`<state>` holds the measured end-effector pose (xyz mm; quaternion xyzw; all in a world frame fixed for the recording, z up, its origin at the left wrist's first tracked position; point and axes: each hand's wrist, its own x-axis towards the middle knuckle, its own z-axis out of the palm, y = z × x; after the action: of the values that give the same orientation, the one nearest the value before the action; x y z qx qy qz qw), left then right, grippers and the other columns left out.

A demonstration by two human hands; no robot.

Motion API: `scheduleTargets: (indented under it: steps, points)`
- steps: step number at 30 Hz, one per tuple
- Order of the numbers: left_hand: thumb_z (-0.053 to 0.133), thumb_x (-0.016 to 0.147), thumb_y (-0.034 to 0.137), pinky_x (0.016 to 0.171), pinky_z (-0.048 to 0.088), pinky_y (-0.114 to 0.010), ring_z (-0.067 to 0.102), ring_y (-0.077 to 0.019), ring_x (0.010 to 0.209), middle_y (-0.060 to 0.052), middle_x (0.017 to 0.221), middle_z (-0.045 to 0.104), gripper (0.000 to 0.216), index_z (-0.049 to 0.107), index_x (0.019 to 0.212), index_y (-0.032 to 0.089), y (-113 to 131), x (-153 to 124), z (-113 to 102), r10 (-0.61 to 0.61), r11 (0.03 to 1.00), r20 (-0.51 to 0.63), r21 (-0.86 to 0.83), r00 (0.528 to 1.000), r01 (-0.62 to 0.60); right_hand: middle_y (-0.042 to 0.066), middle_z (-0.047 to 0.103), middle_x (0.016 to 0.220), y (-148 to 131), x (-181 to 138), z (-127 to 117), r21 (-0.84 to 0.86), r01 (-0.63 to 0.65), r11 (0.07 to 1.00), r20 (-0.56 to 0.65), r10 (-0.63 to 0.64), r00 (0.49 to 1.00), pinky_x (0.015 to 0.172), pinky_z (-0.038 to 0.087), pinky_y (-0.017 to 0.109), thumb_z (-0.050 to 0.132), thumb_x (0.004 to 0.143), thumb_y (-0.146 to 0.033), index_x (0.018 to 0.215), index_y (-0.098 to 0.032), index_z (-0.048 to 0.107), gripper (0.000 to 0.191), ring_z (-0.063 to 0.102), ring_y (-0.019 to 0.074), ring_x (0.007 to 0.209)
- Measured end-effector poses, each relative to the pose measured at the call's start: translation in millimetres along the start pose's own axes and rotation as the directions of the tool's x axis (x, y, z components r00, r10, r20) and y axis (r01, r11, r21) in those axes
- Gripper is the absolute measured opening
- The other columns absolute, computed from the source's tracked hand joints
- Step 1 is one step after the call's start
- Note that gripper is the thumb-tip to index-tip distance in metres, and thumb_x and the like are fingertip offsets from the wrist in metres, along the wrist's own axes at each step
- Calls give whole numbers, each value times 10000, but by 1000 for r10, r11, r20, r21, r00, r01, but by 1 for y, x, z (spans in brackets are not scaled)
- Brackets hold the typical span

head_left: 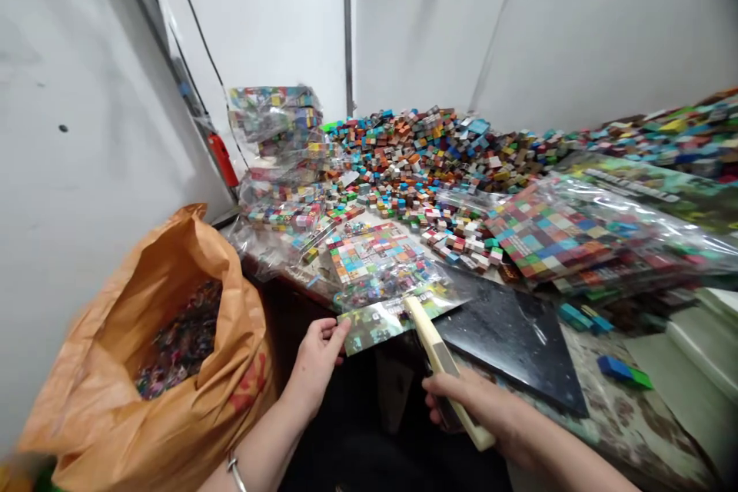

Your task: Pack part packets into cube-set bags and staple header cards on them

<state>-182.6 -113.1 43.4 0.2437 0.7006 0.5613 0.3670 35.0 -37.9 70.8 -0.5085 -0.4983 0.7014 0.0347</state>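
Between thumb and fingers, my left hand [323,350] pinches the left corner of a green printed header card [369,327]. The card runs along the near end of a clear plastic bag [380,261] with small colourful blocks in it, lying at the table's edge. My right hand [461,400] is wrapped around a cream-coloured stapler [441,361]. The stapler's front end rests over the card's middle; whether its jaws are pressed together I cannot tell. Just right of the card lies a black flat board [513,338].
Heaps of small coloured blocks [415,146] cover the table's back. Packed clear bags [282,146] are stacked at left, and more filled bags [565,231] lie at right. An orange sack [242,323] with small items stands at left. Loose blocks [626,373] lie near the right edge.
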Motion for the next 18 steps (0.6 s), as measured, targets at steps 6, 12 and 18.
scheduleTargets:
  steps: [6, 12, 18]
  points:
    - [586, 701, 535, 662, 502, -291, 589, -171, 810, -99, 980, 603, 471, 565, 958, 141, 1, -2, 5, -200, 925, 227, -278, 953, 260, 50, 602, 743, 7, -19, 4, -57, -36, 998, -20, 35, 999, 570, 418, 216, 502, 722, -382, 784, -148, 501, 242, 583, 131, 645]
    - [675, 658, 435, 591, 488, -240, 609, -136, 654, -64, 795, 645, 397, 595, 900, 131, 2, 8, 15, -267, 889, 313, -284, 911, 358, 61, 611, 811, 14, -21, 14, -214, -24, 976, 38, 33, 999, 642, 419, 239, 478, 738, -368, 804, -161, 517, 220, 585, 169, 738]
    - [669, 644, 437, 527, 440, -205, 580, -108, 602, -15, 721, 632, 353, 605, 840, 151, 4, 14, 13, -304, 839, 297, -367, 905, 402, 44, 609, 754, 2, -15, 32, -340, 38, 940, 132, 8, 991, 634, 397, 240, 464, 756, -327, 787, -160, 509, 176, 551, 162, 726]
